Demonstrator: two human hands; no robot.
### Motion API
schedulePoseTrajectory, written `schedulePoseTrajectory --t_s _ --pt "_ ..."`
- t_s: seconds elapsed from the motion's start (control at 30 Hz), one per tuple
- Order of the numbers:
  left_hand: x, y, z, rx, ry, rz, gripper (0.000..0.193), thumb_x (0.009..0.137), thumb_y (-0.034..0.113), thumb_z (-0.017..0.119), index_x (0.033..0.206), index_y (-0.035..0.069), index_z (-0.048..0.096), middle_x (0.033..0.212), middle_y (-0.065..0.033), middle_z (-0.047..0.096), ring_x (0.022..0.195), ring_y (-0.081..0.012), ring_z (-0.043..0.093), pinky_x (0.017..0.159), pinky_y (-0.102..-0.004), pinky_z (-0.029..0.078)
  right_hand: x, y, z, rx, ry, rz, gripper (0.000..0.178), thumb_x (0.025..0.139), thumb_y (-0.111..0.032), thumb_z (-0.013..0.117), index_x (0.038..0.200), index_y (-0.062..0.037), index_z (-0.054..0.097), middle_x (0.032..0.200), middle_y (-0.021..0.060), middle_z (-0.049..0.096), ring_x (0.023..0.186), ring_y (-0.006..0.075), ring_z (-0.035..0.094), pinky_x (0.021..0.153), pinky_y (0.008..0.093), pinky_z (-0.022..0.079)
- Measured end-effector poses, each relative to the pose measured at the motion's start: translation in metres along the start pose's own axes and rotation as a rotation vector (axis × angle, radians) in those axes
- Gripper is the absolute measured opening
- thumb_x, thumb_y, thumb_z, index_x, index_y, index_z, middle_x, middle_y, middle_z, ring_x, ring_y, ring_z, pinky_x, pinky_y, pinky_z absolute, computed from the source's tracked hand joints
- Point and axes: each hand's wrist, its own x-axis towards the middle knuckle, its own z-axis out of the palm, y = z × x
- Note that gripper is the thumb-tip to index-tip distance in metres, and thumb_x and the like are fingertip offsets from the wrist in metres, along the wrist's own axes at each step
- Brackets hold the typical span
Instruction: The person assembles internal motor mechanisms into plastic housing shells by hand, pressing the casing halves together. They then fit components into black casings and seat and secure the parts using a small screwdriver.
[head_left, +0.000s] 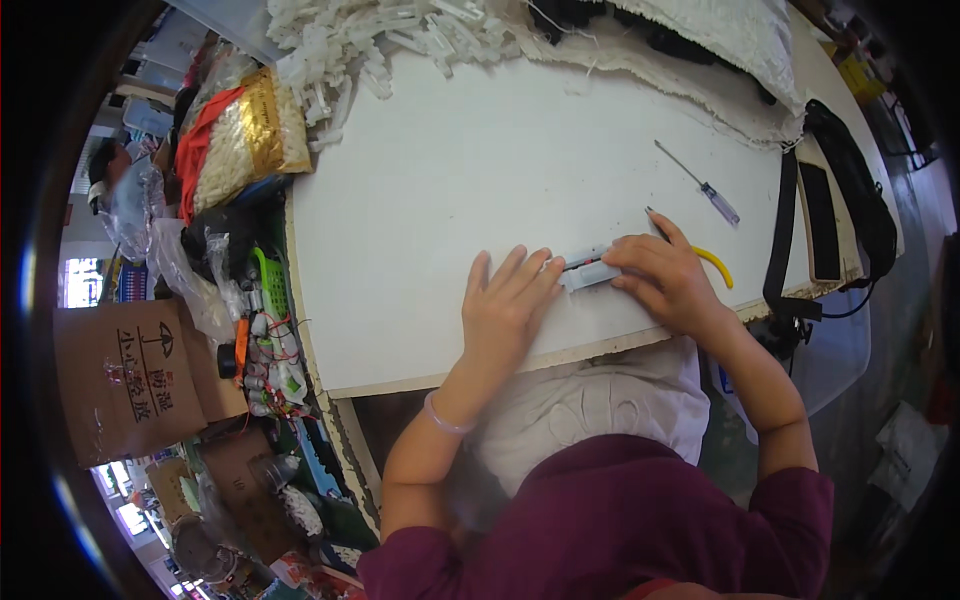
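Head view: the right hand has its grip clamped on the pale casing lying on the surface, the left hand touches its left end, closure indeterminable; apparent alignment step, next requiring steady two-handed support.

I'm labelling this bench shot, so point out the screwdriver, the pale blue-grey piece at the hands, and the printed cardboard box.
Pale blue-grey piece (593, 277): head view, on its near side.
Screwdriver (712, 196): head view, on its handle.
Cardboard box (128, 385): head view, on its printed side.

Right hand partly hides grey piece; sack cropped.
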Motion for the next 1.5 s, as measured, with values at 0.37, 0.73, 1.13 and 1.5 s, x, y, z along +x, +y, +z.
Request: schedulePoseTrajectory --t_s 0.37,0.73,1.13,1.5 --pt "-0.003 0.003 0.002 0.088 0.042 0.04 0.028 0.072 0.013 0.065 0.101 0.012 0.061 0.104 -0.0016 0.06 0.099 -0.0206 0.056 0.089 -0.042 0.038 0.003 -0.011 0.005 -0.263 -0.042 -0.102 0.033 0.073 -0.013 0.063 0.105 -0.01 0.054 0.108 0.0045 0.058 0.107 0.0189 0.051 0.102 0.046 0.024" --pt "0.035 -0.024 -0.027 -0.507 -0.29 -0.055 0.021 0.077 0.017 0.061 0.093 0.004 0.061 0.086 -0.0086 0.061 0.08 -0.0235 0.055 0.074 -0.0313 0.043 0.023 -0.007 -0.017 -0.19 -0.257 -0.088 0.035 0.075 -0.025 0.062 0.107 -0.0107 0.058 0.11 0.0 0.058 0.116 0.0215 0.044 0.103 0.0458 0.023" --pt "0.088 -0.03 -0.029 -0.136 -1.017 -0.159 0.036 0.074 0.045 0.062 0.08 0.01 0.056 0.075 -0.0061 0.062 0.075 -0.0227 0.06 0.062 -0.0336 0.045 0.039 -0.013 -0.011 -0.351 -0.436 -0.13 0.034 0.082 -0.034 0.051 0.112 -0.0196 0.057 0.114 -0.0037 0.057 0.118 0.0155 0.042 0.104 0.0456 0.019" --pt "0.063 -0.03 -0.024 -0.403 -0.918 -0.318 0.033 0.079 0.034 0.059 0.093 0.006 0.049 0.069 -0.0096 0.059 0.058 -0.0207 0.058 0.056 -0.0322 0.044 0.03 -0.013 -0.007 -0.342 -0.404 -0.044 0.036 0.081 -0.033 0.052 0.115 -0.0211 0.055 0.116 -0.0045 0.055 0.12 0.0167 0.041 0.105 0.047 0.016"
